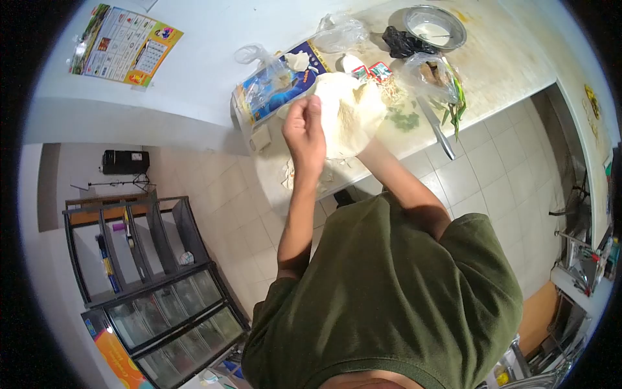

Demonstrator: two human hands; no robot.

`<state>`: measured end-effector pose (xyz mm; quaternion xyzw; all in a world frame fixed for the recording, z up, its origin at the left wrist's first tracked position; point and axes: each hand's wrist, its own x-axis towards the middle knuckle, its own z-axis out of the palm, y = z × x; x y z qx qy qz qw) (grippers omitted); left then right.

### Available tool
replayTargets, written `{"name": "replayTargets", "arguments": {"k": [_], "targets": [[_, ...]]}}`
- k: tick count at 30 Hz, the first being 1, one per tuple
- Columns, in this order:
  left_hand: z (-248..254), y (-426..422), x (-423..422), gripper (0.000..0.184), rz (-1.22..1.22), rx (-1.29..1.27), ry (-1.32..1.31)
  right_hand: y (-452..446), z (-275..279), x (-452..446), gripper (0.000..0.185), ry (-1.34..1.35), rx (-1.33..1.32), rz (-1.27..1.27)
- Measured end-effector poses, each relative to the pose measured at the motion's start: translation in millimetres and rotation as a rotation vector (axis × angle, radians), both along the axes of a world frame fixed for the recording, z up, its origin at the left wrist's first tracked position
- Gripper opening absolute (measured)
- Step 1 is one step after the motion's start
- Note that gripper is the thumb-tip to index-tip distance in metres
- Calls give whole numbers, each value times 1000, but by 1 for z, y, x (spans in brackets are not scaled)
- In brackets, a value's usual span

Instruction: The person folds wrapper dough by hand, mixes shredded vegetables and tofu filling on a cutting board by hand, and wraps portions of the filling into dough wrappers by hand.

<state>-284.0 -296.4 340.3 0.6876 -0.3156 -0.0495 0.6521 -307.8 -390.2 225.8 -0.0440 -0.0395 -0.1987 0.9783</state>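
My left hand (306, 129) grips the left edge of a large, pale, round piece (348, 117), its thumb on the near face. The piece is cream-coloured with a tan, uneven middle; whether it is a flatbread or a shallow bowl I cannot tell. It is held up over the counter (492, 71). My right forearm (402, 185) reaches to its lower right edge, and my right hand is hidden behind it. Just right of the piece lie chopped green herbs (403, 120), pale shreds (389, 89) and small red packets (379, 71).
A knife (435, 126) lies with its handle past the counter's front edge. Beside it are green stalks (457, 104) and a clear bag (431, 76). Farther back stand a metal bowl (447, 26) and a black bag (405, 43). A blue printed sheet (272, 97) lies left.
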Motion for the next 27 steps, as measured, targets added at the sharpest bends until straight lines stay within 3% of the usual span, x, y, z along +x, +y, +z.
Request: {"name": "replayTargets", "arguments": {"k": [4,7,10,13,16,19,21,23,25,26,27], "targets": [[12,9,28,25,34,-232,364,11,36,-9,53,35,-97,120],[21,31,61,29,-32,-371,581,13,-7,1,51,-4,-126,154],[18,64,105,40,-208,-417,663,18,2,0,49,-187,-19,269],[31,94,119,48,-139,-419,726,25,8,-6,47,-30,-36,304],[37,127,135,53,-71,-394,692,26,2,-8,54,-200,-30,500],[33,162,151,57,45,-399,662,31,-4,-9,53,-63,-27,437],[28,186,160,58,158,-393,658,34,-50,0,53,34,-814,99],[23,211,162,56,189,-279,581,29,-69,-2,56,62,-909,35],[0,242,168,56,170,-72,435,20,-55,-16,61,47,-318,261],[-13,250,171,56,231,-125,523,17,-50,-22,64,43,-18,362],[-23,252,171,56,290,-179,609,13,-52,-28,64,52,-30,316]]}}
